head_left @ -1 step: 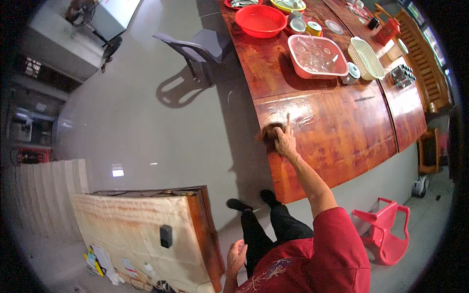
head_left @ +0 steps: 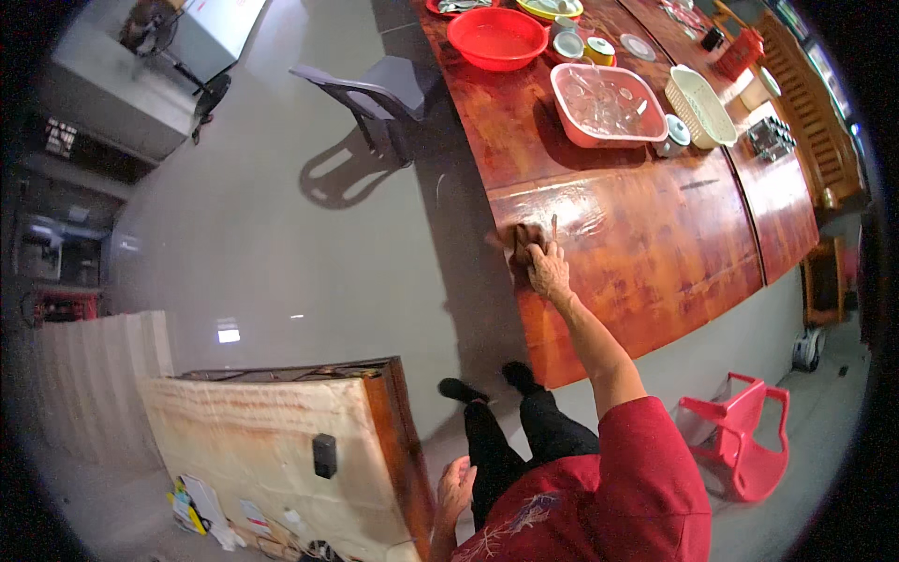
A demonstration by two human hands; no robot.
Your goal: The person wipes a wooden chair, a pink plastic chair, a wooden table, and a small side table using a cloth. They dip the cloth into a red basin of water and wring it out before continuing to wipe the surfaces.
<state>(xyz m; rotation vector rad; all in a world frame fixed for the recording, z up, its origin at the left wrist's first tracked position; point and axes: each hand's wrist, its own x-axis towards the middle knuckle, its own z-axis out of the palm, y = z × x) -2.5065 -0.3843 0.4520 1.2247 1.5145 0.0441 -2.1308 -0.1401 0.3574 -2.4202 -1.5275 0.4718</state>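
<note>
My right hand (head_left: 549, 272) reaches onto the near left part of a glossy red-brown wooden table (head_left: 637, 248). It presses a dark brown cloth (head_left: 526, 242) against the top, close to the left edge, with one finger stretched forward. The cloth is bunched and partly covered by the hand. My left hand (head_left: 456, 484) hangs low beside my thigh, away from the table. Its fingers are loosely curled and nothing shows in them.
Farther up the table stand a pink basin (head_left: 613, 140) of clear glassware, a red basin (head_left: 497, 39), a cream basket (head_left: 700, 105) and a lidded jar (head_left: 676, 134). A grey chair (head_left: 393, 86) is to the left, a pink chair (head_left: 749, 440) at the right. A covered cabinet (head_left: 272, 426) stands lower left.
The brown cloth under my right hand shows slightly differently bunched, and the hand has barely shifted. My left hand stays low by the thigh.
</note>
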